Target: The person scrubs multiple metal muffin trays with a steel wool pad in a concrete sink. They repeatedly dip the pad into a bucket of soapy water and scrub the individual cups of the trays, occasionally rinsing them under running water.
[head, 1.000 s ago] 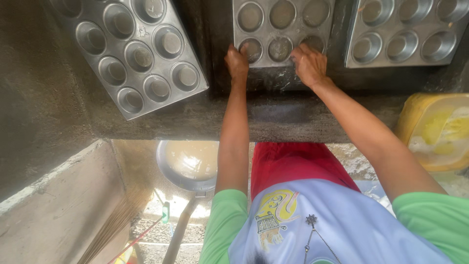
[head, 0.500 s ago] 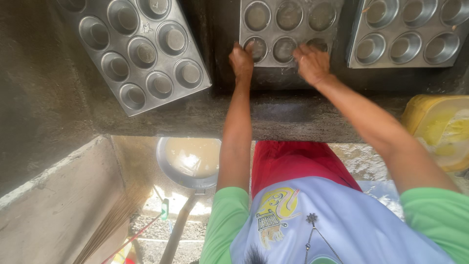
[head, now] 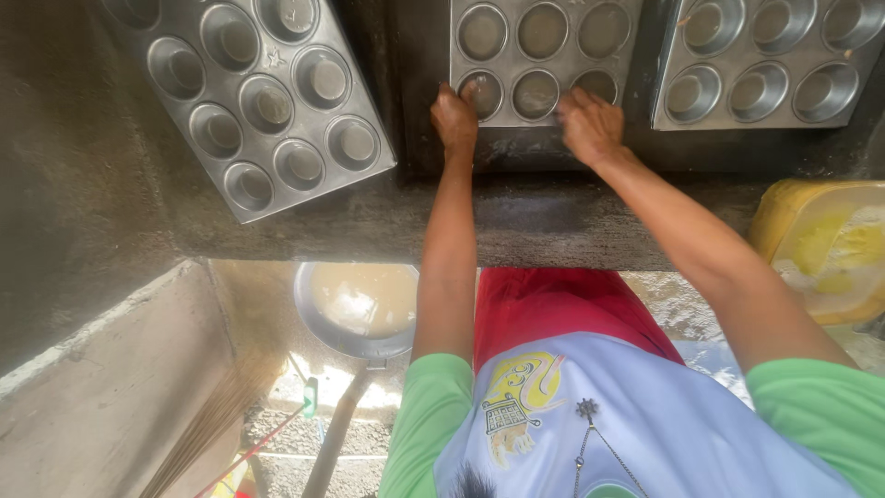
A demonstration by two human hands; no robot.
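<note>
Muffin tray (head: 544, 55), metal, likely stiff and light, lies on the dark worktop (head: 553, 221) between two others, both hands, left (head: 454, 118) and right (head: 590, 124), gripping its near rim.

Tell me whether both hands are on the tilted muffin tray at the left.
No: left hand and right hand rest on the middle tray.

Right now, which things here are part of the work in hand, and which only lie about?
In hand: middle muffin tray, left hand, right hand.
Lying about: left muffin tray, right muffin tray, yellow tub, pan, broom.
</note>
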